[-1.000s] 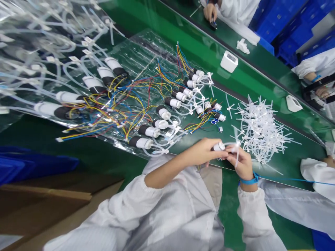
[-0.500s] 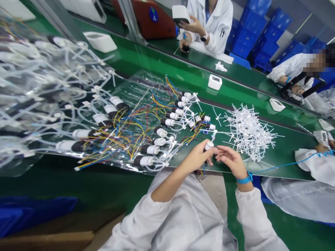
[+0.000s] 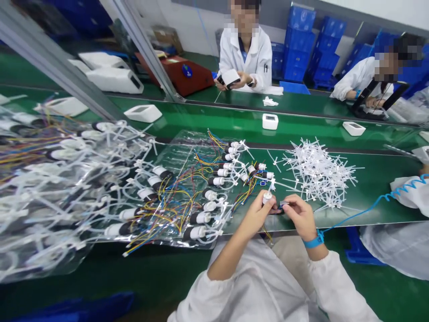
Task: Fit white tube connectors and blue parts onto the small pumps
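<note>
My left hand (image 3: 259,211) is wrapped round a small white-capped motor (image 3: 267,197), with wires hanging below the hand. Close beside it, the thumb and fingertips of my right hand (image 3: 299,213) pinch a small dark part (image 3: 283,204), too small to name. A blue band circles my right wrist. Just beyond my hands lie a few more motors (image 3: 268,175) with coloured wires. To their left, several motors with white tubes (image 3: 203,218) rest in a row on clear plastic. A pile of white tube pieces (image 3: 320,172) is on the green table (image 3: 378,192) at the right.
A large heap of tubed motors (image 3: 67,188) fills the left side. White device housings (image 3: 270,121) stand on the green strip behind the table. Across it, a person (image 3: 246,53) holds a white device. A coiled blue cord (image 3: 375,203) runs right from my wristband.
My right hand has gone from loosely spread fingers to a pinch on the small dark part. The view has tilted up, so more of the far side shows. My left hand still holds the motor.
</note>
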`<state>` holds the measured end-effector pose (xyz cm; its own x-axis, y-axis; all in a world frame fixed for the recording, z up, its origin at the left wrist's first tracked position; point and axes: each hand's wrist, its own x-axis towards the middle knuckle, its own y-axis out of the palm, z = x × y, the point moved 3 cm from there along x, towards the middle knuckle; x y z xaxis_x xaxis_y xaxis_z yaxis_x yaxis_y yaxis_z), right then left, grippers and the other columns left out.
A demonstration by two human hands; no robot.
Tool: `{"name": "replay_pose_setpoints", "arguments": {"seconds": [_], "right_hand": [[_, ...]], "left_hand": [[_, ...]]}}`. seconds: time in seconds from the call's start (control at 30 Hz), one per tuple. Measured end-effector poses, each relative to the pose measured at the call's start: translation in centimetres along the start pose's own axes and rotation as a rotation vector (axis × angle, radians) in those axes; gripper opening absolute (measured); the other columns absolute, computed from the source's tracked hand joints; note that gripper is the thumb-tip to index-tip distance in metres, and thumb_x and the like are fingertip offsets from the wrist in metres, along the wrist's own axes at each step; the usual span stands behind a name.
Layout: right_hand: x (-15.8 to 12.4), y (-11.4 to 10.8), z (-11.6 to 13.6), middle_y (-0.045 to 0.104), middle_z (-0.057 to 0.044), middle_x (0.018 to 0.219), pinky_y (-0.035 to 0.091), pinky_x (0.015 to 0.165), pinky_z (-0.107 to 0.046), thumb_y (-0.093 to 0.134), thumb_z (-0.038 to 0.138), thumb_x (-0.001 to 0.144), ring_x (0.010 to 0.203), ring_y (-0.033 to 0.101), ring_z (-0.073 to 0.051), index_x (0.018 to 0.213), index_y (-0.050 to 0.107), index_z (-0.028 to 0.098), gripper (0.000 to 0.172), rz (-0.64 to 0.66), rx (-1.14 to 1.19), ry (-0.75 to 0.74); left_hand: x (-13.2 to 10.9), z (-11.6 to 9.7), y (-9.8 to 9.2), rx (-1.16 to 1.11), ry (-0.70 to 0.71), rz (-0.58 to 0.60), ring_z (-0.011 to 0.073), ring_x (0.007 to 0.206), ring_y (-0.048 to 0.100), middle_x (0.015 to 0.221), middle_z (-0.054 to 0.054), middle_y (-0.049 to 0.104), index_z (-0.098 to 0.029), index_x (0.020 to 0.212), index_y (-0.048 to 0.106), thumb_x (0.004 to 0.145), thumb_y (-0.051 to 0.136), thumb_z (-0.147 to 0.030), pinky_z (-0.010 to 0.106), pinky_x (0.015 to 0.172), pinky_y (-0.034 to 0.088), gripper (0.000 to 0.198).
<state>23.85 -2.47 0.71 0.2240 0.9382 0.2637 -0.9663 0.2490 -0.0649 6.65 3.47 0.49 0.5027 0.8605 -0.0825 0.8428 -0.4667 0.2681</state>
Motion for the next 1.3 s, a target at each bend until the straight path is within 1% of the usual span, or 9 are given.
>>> {"name": "replay_pose_setpoints", "arguments": {"seconds": [0.13,0.23,0.33,0.47,0.6,0.73,0.9,1.23,1.3], "right_hand": [[0.1,-1.4,-0.6,0.078,-0.01,0.119,0.064,0.083,-0.035,0.079,0.042,0.101,0.107,0.075,-0.026,0.095,0.076,0.024,0.018,-0.099,0.252,0.039],[0.1,-1.6,-0.6,0.074,-0.014,0.144,0.065,0.085,-0.037,0.08,0.043,0.099,0.123,0.076,-0.031,0.094,0.074,0.024,0.02,-0.122,0.407,0.078],[-0.1,-1.6,-0.4,0.068,-0.014,0.158,0.067,0.084,-0.039,0.081,0.045,0.099,0.124,0.078,-0.032,0.095,0.074,0.024,0.022,-0.091,0.431,0.08],[-0.6,-1.8,-0.8,0.082,-0.011,0.133,0.069,0.077,-0.034,0.085,0.044,0.097,0.098,0.083,-0.024,0.097,0.077,0.025,0.021,-0.127,0.514,0.088],[-0.8,-2.0,-1.2,0.084,-0.008,0.109,0.07,0.084,-0.036,0.089,0.042,0.095,0.097,0.084,-0.025,0.096,0.079,0.025,0.02,-0.153,0.542,0.121],[-0.5,-1.9,-1.0,0.083,-0.011,0.124,0.067,0.076,-0.034,0.085,0.041,0.097,0.096,0.081,-0.023,0.095,0.078,0.025,0.018,-0.179,0.514,0.064],[-0.4,-1.9,-0.9,0.073,-0.015,0.151,0.062,0.066,-0.033,0.083,0.041,0.098,0.097,0.08,-0.025,0.1,0.077,0.025,0.018,-0.172,0.498,0.074],[-0.4,-2.3,-1.0,0.071,-0.012,0.154,0.066,0.07,-0.033,0.075,0.045,0.105,0.1,0.081,-0.023,0.103,0.075,0.027,0.018,-0.143,0.491,0.073],[-0.4,-2.4,-1.1,0.077,-0.011,0.143,0.067,0.072,-0.031,0.078,0.043,0.103,0.098,0.081,-0.022,0.101,0.076,0.026,0.017,-0.152,0.527,0.093]], "left_hand": [[0.1,0.9,-0.4,-0.171,-0.027,-0.094,0.0176,0.094,0.067,0.1,0.001,0.062,-0.021,0.103,0.06,0.087,0.083,-0.076,0.036,0.094,0.064,0.061],[0.1,1.2,-0.8,-0.131,-0.055,-0.105,0.0168,0.086,0.069,0.093,0.0,0.065,-0.021,0.105,0.065,0.085,0.089,-0.064,0.034,0.091,0.065,0.053],[-0.1,0.8,-0.8,-0.016,-0.072,-0.08,0.018,0.082,0.071,0.087,0.0,0.068,-0.02,0.111,0.071,0.088,0.086,-0.059,0.034,0.089,0.064,0.048],[-0.4,0.2,-0.6,0.023,-0.07,-0.079,0.0184,0.081,0.071,0.088,0.0,0.069,-0.02,0.117,0.072,0.089,0.085,-0.058,0.034,0.087,0.063,0.049],[-0.5,0.5,-0.5,0.015,-0.047,-0.047,0.0196,0.085,0.071,0.093,0.0,0.068,-0.021,0.114,0.068,0.092,0.08,-0.063,0.037,0.091,0.063,0.049],[-0.6,0.7,-0.6,0.063,0.018,-0.007,0.0215,0.093,0.071,0.095,0.003,0.068,-0.02,0.105,0.065,0.101,0.07,-0.061,0.038,0.098,0.058,0.042],[-0.8,-0.3,-0.5,0.165,0.015,-0.011,0.0204,0.083,0.066,0.084,0.001,0.067,-0.02,0.097,0.064,0.1,0.067,-0.054,0.034,0.087,0.053,0.034],[-1.0,-1.5,-0.2,0.265,0.002,0.016,0.0184,0.073,0.06,0.073,-0.001,0.064,-0.021,0.091,0.064,0.096,0.064,-0.047,0.031,0.079,0.047,0.027],[-1.0,-1.6,-0.2,0.263,0.008,0.02,0.0186,0.073,0.06,0.073,-0.001,0.064,-0.021,0.092,0.064,0.096,0.064,-0.046,0.031,0.079,0.047,0.026]]}}
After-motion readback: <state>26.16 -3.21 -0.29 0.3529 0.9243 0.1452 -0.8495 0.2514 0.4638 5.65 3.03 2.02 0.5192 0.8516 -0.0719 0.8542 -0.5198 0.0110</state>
